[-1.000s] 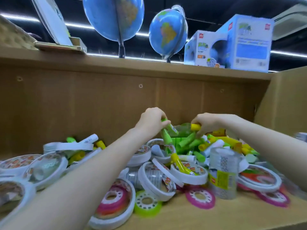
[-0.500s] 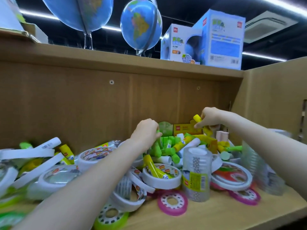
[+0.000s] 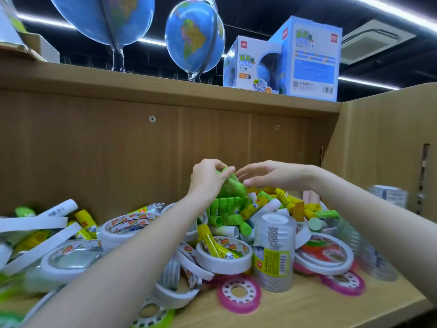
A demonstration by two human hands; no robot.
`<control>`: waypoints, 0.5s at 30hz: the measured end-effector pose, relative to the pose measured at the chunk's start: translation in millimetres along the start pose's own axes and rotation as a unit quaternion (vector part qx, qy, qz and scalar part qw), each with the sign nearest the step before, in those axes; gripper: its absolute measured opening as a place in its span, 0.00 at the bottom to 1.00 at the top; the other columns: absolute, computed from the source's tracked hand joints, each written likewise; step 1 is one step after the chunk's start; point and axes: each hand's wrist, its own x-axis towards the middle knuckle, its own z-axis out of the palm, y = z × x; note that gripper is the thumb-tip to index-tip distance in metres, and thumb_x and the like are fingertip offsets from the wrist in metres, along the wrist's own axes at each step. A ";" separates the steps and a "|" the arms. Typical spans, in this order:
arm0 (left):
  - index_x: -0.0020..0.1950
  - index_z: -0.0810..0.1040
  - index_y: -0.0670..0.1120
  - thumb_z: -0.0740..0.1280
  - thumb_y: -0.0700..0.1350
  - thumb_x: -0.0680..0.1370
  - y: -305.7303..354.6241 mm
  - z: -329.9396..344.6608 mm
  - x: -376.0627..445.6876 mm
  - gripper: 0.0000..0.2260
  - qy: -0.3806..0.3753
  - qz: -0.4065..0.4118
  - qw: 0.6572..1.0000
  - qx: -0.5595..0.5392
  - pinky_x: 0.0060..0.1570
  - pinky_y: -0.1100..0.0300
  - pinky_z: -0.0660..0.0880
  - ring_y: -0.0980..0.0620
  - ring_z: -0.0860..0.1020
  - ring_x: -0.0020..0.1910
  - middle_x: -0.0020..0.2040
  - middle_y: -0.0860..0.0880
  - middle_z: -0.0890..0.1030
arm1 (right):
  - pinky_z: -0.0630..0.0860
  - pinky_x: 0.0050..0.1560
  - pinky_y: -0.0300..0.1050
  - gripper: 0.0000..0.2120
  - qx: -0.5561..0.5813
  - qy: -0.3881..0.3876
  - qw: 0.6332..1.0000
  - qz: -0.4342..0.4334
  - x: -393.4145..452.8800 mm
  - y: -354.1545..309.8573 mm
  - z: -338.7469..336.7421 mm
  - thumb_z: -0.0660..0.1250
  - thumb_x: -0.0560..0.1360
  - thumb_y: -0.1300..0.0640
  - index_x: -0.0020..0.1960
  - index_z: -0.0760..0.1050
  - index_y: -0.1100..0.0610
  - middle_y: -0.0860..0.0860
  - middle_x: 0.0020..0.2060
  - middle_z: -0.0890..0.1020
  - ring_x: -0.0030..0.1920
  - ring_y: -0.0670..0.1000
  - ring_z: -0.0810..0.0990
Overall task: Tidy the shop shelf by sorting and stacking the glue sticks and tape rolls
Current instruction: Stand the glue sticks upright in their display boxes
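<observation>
A wooden shelf [image 3: 307, 304] holds a jumble of glue sticks and tape rolls. My left hand [image 3: 208, 178] grips a bunch of green glue sticks [image 3: 230, 188], raised above the pile. My right hand [image 3: 267, 175] meets it from the right, fingertips touching the green bunch. Below them lie more green glue sticks [image 3: 227, 209] and yellow glue sticks [image 3: 286, 200]. One yellow glue stick [image 3: 210, 242] lies across a white tape roll [image 3: 224, 256]. A shrink-wrapped stack of clear tape [image 3: 274, 252] stands upright in front.
Pink tape rolls [image 3: 238, 297] lie flat near the shelf's front edge. More white tape rolls [image 3: 71, 263] and yellow sticks fill the left. The shelf's side wall [image 3: 383, 150] stands at right. Above are globes [image 3: 194, 36] and blue boxes [image 3: 309, 58].
My left hand rose from the pile with green glue sticks. My right hand left the yellow sticks at the back right and came left to meet it.
</observation>
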 end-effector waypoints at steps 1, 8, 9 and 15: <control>0.48 0.83 0.45 0.68 0.51 0.76 3.0 1.3 1.2 0.10 0.004 -0.003 1.000 -0.014 0.49 0.58 0.72 0.47 0.78 0.50 0.48 0.46 0.83 | 0.72 0.62 0.42 0.15 0.020 -0.001 1.000 -0.005 1.2 -1.5 4.2 0.63 0.77 0.52 0.63 0.70 0.48 0.45 0.61 0.76 0.61 0.43 0.74; 0.51 0.81 0.44 0.66 0.50 0.77 12.5 19.6 -0.1 0.11 -0.053 -0.016 0.998 -0.037 0.46 0.59 0.74 0.48 0.80 0.47 0.47 0.46 0.82 | 0.74 0.47 0.47 0.11 -0.077 -0.003 0.997 0.033 -4.6 -4.1 -4.4 0.67 0.75 0.51 0.54 0.78 0.56 0.54 0.47 0.82 0.45 0.49 0.78; 0.53 0.80 0.44 0.66 0.49 0.77 10.3 23.0 -1.5 0.11 -0.093 -0.017 0.995 -0.033 0.46 0.59 0.75 0.48 0.80 0.47 0.49 0.46 0.82 | 0.73 0.43 0.45 0.10 -0.124 -0.004 0.991 0.055 -6.4 -2.1 -11.4 0.67 0.75 0.51 0.52 0.79 0.55 0.53 0.44 0.81 0.42 0.48 0.77; 0.74 0.58 0.51 0.61 0.57 0.78 -3.6 29.8 -12.2 0.27 -0.324 0.076 0.902 0.274 0.66 0.46 0.64 0.40 0.62 0.70 0.70 0.43 0.66 | 0.70 0.40 0.44 0.10 -0.355 0.179 0.884 0.247 -11.6 40.9 -49.9 0.63 0.77 0.56 0.52 0.72 0.63 0.58 0.45 0.75 0.46 0.59 0.77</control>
